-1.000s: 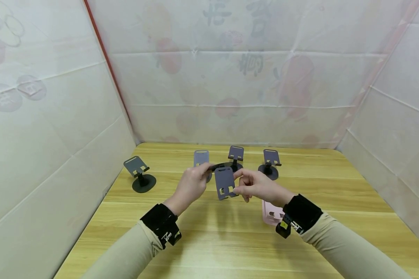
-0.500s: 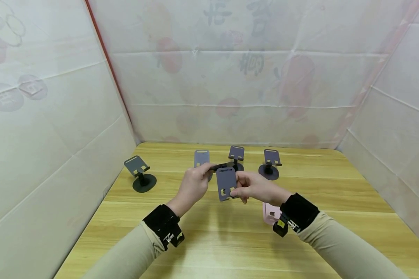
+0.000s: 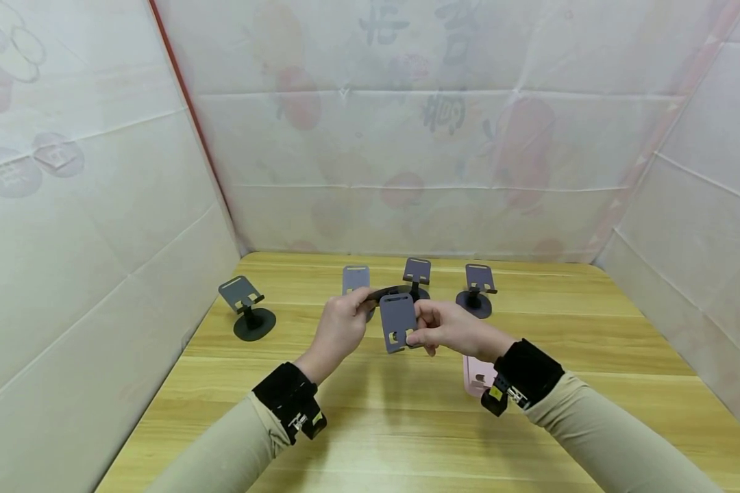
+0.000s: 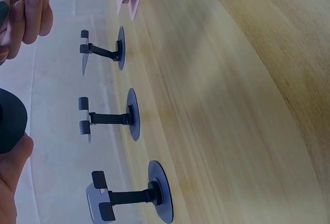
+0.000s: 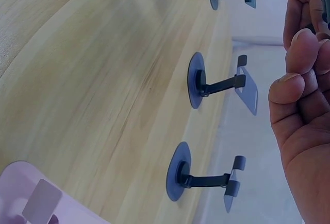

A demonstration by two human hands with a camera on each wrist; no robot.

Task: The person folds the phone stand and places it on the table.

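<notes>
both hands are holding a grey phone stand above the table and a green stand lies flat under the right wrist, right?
Not quite: the stand lying flat is pink, not green, as the head view shows. The rest holds: the left hand and right hand hold a grey phone stand above the table.

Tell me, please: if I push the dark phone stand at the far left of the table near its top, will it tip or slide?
The phone stand probably tips back before sliding: its plate sits high on a thin stem. The wide round base should resist light pushes. It looks rigid, not floppy.
</notes>
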